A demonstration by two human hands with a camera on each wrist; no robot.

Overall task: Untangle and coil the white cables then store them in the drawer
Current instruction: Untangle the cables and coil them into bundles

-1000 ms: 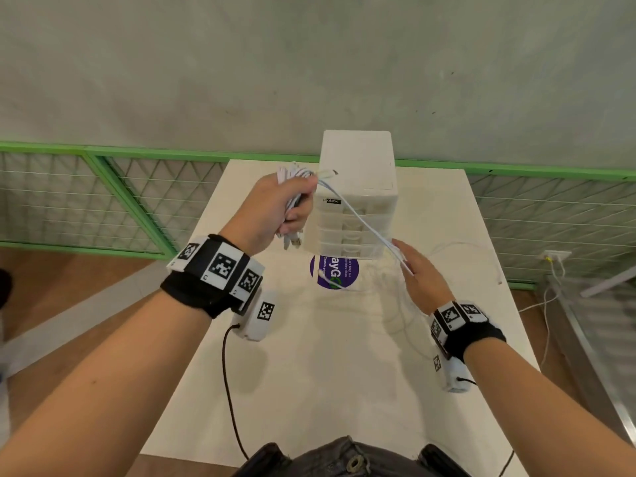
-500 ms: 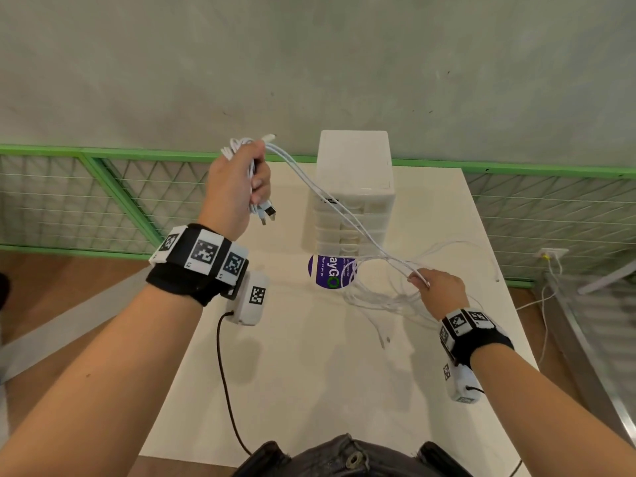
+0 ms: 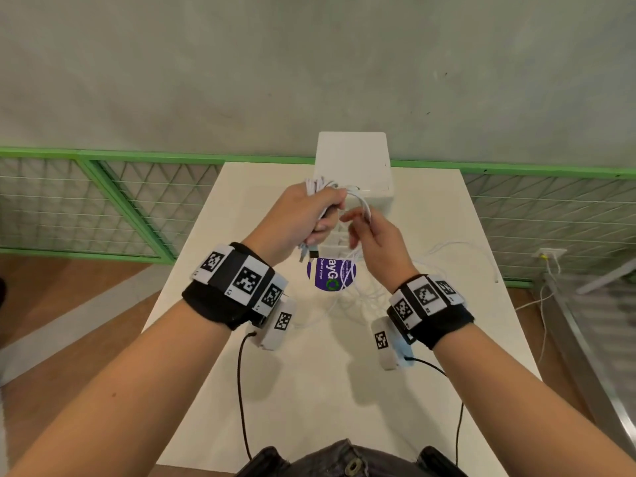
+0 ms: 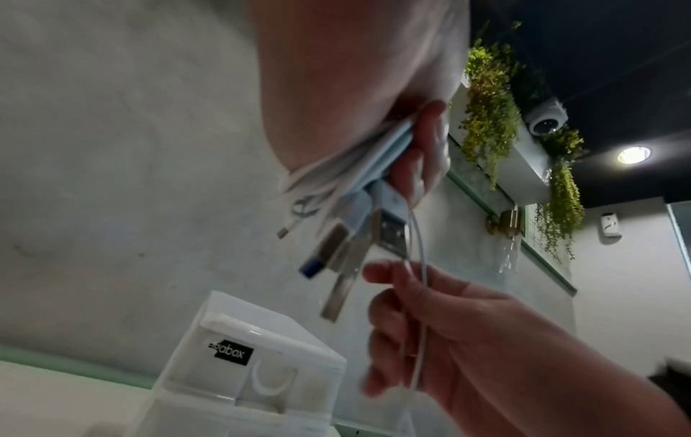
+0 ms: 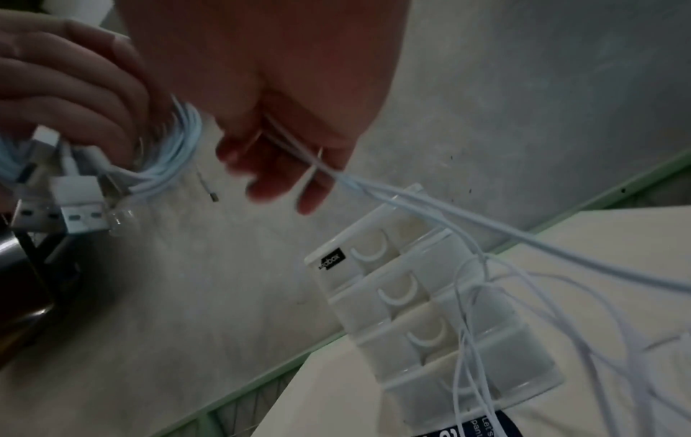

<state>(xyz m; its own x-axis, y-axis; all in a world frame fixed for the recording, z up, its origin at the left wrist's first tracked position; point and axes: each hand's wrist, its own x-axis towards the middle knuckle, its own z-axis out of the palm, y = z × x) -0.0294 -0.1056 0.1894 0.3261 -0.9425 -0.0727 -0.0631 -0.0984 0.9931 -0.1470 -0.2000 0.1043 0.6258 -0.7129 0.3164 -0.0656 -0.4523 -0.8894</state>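
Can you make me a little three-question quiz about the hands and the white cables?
1. True or false: the left hand grips a coiled bundle of white cables with USB plugs hanging below it.
2. What does the right hand hold? A) a drawer handle B) loose cable strands C) nothing
3. Fill in: the drawers of the white drawer unit on the table are all ____.

Key: 1 true; 2 B; 3 closed.

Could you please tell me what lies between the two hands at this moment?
A white cable strand runs from the coiled bundle in the left hand to the right hand, clearest in the left wrist view.
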